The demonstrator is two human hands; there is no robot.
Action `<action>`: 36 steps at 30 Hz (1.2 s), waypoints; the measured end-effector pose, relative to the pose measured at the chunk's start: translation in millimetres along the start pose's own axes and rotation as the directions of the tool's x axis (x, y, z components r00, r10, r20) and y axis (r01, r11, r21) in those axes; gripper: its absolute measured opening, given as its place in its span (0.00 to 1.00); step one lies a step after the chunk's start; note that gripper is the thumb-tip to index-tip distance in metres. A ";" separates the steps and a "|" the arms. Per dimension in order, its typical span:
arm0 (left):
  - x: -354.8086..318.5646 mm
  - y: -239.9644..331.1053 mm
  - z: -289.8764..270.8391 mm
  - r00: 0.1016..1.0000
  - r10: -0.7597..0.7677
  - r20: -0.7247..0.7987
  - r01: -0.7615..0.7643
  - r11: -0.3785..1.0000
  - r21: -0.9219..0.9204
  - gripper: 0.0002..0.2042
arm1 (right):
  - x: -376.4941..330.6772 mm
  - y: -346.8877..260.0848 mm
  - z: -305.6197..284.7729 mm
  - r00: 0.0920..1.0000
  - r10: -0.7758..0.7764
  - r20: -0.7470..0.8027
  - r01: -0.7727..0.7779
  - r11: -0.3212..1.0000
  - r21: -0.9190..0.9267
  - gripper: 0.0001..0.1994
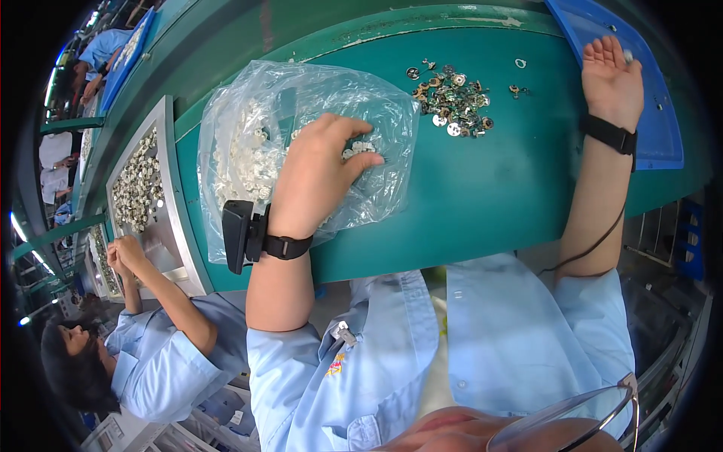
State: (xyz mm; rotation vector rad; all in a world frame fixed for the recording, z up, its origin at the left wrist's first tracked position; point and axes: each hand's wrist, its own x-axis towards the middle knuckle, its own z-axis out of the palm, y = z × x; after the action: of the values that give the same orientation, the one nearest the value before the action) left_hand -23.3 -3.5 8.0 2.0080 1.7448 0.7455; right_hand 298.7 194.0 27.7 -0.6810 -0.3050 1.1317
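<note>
My left hand (pixel 320 169) lies on a clear plastic bag (pixel 248 135) full of small white parts, fingers curled around a few of them at the bag's right side. On that wrist sits a black device on a strap (pixel 239 235). My right hand (pixel 611 79) rests palm up over a blue tray (pixel 663 128) at the far right, pinching a tiny pale part at its fingertips. A black wrist strap (pixel 608 132) with a cord circles that wrist. Between the hands lies a small heap of metal parts (pixel 454 102) on the green table (pixel 482 188).
A grey metal tray (pixel 147 188) of small silvery parts stands to the left, where a co-worker in a light blue shirt (pixel 158 354) has both hands. More trays and people line the bench further left. A few stray metal parts (pixel 518 89) lie near the blue tray.
</note>
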 end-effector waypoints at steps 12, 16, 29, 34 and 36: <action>-3.0 3.9 7.6 0.987 -0.158 -0.025 0.130 0.885 -0.446 0.07 | -100.5 65.2 18.7 0.608 0.370 0.702 0.343 0.675 -0.653 0.09; -2.0 10.7 14.1 0.967 -0.254 -0.033 0.162 0.706 -0.690 0.06 | -123.3 72.2 13.5 0.112 0.411 0.905 0.956 0.203 -0.210 0.08; -3.7 11.9 9.4 0.969 -0.186 0.160 0.238 0.547 -0.803 0.09 | -122.7 70.0 15.3 0.130 0.472 0.872 0.953 0.182 -0.240 0.06; -2.8 12.5 13.9 0.976 -0.190 0.110 0.195 0.521 -0.831 0.09 | -122.3 62.1 19.3 0.312 0.563 0.765 0.709 0.397 -0.582 0.07; -2.9 12.4 14.4 0.982 -0.161 0.099 0.171 0.529 -0.831 0.09 | -122.9 58.8 21.9 0.321 0.571 0.756 0.660 0.438 -0.611 0.07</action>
State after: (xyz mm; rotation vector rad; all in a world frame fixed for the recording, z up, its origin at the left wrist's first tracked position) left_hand -5.0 -7.5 3.6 1.1371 1.1519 1.2056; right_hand 193.3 105.3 20.3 -0.8077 -2.2552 1.0979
